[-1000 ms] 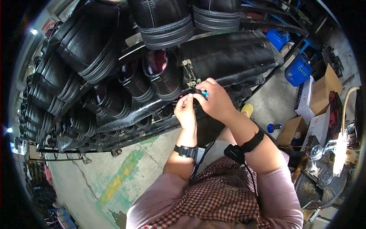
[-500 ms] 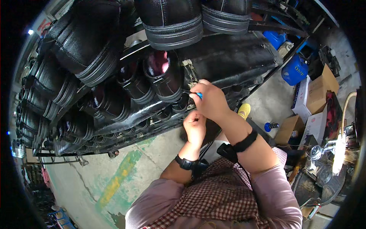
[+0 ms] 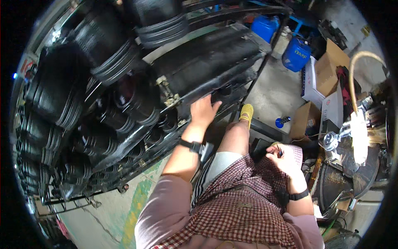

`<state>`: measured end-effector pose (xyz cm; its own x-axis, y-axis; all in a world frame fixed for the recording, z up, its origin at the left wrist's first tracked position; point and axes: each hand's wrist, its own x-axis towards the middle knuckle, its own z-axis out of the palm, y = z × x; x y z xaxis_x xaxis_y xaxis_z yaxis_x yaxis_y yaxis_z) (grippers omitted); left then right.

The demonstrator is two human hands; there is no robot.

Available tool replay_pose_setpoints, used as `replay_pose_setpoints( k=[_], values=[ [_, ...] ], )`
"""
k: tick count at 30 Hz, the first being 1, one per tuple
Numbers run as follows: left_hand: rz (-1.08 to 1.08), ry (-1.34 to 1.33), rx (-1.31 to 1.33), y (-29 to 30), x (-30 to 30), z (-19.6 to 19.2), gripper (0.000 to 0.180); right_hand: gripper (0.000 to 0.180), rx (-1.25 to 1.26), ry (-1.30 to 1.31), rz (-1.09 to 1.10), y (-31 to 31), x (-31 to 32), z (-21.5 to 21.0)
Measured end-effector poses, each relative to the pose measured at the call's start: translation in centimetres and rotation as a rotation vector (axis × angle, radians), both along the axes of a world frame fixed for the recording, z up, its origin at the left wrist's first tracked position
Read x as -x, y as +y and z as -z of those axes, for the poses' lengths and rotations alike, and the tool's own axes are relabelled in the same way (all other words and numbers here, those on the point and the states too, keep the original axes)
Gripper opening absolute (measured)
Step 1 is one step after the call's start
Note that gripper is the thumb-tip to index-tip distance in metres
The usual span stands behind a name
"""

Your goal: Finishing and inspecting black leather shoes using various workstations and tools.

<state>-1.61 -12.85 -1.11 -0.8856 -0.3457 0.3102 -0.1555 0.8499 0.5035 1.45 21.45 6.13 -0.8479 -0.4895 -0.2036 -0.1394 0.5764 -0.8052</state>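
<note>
My left hand (image 3: 202, 113) reaches to the rack beside the lower edge of a long black panel (image 3: 207, 60). Its thumb stands apart from its fingers and nothing shows in its grasp. Black leather shoes (image 3: 139, 97) stand on the shelf to the left of that hand, heels toward me. By my right thigh, my right hand (image 3: 287, 162) is closed on a slim dark tool (image 3: 280, 152); only a short piece of it shows between thumb and fingers, too small to name.
More black shoes (image 3: 62, 91) fill the tiered rack on the left. Blue jugs (image 3: 296, 54) stand beyond the rack's right end. Open cardboard boxes (image 3: 305, 120) and a lit work lamp (image 3: 359, 139) on a cluttered machine are to the right. My foot in a yellow shoe (image 3: 246, 112) is ahead.
My right hand has drawn back from the shoes to my right thigh. My left hand has moved up to the rack, its thumb spread. The view has turned right.
</note>
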Motion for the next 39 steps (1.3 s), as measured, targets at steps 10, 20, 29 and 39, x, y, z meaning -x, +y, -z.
replay_pose_setpoints(
  k=[10,20,29,39],
  values=[
    [0.115,0.141,0.147,8.5,-4.8,-4.4,0.039,0.031,0.253,-0.528,0.220,3.8,-3.3,-3.4],
    [0.789,0.344,-0.206,18.2,-12.2,-13.5,0.019,0.019,0.430,-0.057,0.248,5.7,-4.8,-4.1],
    [0.645,0.263,-1.793,21.6,-12.1,-11.3,0.090,0.015,0.594,0.156,0.326,8.4,-6.1,-4.1],
    [0.565,0.082,-1.357,26.0,-4.0,-18.5,0.054,0.027,1.161,-0.107,0.663,12.9,2.2,-6.7]
  ],
)
